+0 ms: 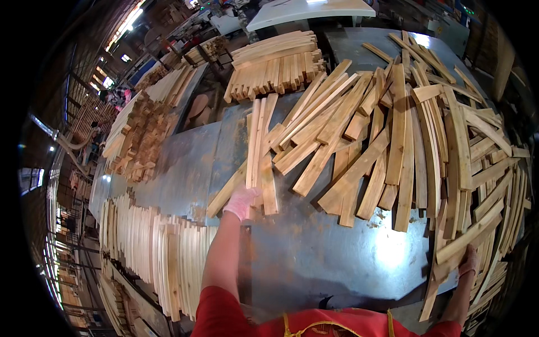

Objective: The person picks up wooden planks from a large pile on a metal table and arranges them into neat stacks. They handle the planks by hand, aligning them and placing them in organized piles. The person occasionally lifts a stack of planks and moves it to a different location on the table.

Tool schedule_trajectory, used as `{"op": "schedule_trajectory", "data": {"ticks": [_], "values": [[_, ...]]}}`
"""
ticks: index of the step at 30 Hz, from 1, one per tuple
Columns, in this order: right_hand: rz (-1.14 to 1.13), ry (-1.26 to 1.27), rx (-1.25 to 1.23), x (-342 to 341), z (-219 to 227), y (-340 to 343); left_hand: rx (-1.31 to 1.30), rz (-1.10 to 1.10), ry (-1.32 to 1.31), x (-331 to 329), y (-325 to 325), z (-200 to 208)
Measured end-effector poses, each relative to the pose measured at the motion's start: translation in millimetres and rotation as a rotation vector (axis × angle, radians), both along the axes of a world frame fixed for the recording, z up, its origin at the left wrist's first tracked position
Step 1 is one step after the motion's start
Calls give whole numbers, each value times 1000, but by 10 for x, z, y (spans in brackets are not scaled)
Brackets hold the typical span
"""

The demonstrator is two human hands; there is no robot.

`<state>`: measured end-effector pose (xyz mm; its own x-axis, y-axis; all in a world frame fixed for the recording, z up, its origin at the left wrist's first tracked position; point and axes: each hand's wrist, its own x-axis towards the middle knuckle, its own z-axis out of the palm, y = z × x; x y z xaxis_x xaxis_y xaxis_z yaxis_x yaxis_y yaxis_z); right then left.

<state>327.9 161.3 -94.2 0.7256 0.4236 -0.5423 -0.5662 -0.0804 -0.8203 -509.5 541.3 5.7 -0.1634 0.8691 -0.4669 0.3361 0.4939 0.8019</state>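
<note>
My left hand (242, 202), in a pink glove, is closed around the near end of a few narrow wooden slats (256, 143) lying lengthwise on the metal table (325, 267). A wider board (270, 188) lies right beside them. My right hand (468, 263), also gloved, is low at the right edge of the loose pile. It grips a slanting wooden slat (470, 236); its fingertips are partly hidden behind the wood. Between my hands, many loose boards (397, 135) fan out and overlap in a heap.
Pale slats (163, 241) stand in a tight row at the near left. A stack of cut pieces (143, 137) sits farther left, another stack (275, 64) at the back. Behind it is a white-topped table (309, 12). A person (119, 96) is far left.
</note>
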Motion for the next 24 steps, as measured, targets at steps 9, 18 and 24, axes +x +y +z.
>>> {"op": "schedule_trajectory", "data": {"ticks": [9, 18, 24], "values": [[727, -121, 186, -3760, 659, 718, 13, -32, -626, -160, -2617, -224], [1703, -614, -458, -6676, 751, 420, 37, -185, 127, -397, -5018, -108], [2037, -691, -52, -7778, 447, 495, 504, 22, 933, -640, -4911, -269]]}}
